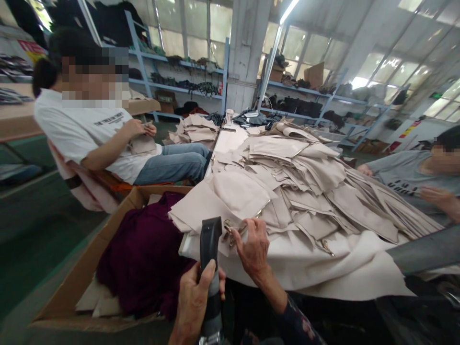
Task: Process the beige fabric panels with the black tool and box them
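Observation:
My left hand (196, 299) is wrapped round an upright black piece (211, 239) with a curved top, its thumb along the side. Below the fingers this piece runs into a grey, tube-like section with a metal band near the bottom edge; its exact kind I cannot tell. At the table corner, my right hand (254, 247) has bent fingers, with a gap between them and the thumb. Its thumb is at some small gold metal clasps (228, 231) on the beige fabric. Cut beige pieces (240, 191), some with metal fittings, lie just beyond.
A cardboard box (104, 235) with dark purple cloth (143, 258) stands left of the table. Beige pieces are heaped across the table (309, 275). One person (108, 139) sits on the left holding a beige piece; another (406, 172) sits on the right. Blue shelves (187, 62) stand behind.

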`<action>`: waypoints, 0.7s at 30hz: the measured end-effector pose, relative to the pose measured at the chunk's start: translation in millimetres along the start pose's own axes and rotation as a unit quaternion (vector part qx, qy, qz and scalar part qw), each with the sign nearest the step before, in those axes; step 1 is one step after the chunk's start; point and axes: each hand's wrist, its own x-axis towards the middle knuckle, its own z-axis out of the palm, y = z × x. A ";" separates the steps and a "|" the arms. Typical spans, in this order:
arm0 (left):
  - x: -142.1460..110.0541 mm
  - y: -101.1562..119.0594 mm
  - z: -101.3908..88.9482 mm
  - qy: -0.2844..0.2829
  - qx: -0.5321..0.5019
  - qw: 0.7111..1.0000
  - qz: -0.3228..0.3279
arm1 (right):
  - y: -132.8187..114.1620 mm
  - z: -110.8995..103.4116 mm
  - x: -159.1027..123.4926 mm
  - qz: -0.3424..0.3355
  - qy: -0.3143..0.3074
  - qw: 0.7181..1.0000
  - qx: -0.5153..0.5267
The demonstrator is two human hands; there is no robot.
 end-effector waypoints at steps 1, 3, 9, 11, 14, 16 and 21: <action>3.4 0.4 2.4 -0.006 0.001 1.000 0.000 | 0.0 1.7 1.6 0.008 0.009 1.000 0.008; 8.6 0.9 7.6 -0.019 0.003 1.000 -0.008 | 3.5 7.0 3.5 0.029 0.014 0.999 0.041; 15.6 3.4 25.0 -0.027 0.000 0.999 -0.031 | 22.9 25.8 3.4 0.073 -0.063 0.985 0.141; 16.7 5.6 28.6 -0.023 -0.009 0.999 -0.028 | 26.6 26.1 2.4 0.067 -0.078 0.982 0.156; 17.1 7.7 27.7 -0.003 -0.030 0.999 -0.015 | 29.7 21.8 0.8 0.057 -0.102 0.976 0.186; 16.3 7.6 23.7 0.007 -0.037 0.999 -0.004 | 31.3 19.0 0.2 0.051 -0.118 0.968 0.216; 8.9 8.7 14.0 0.049 -0.049 0.998 0.002 | 33.7 19.7 1.8 0.014 -0.149 0.967 0.205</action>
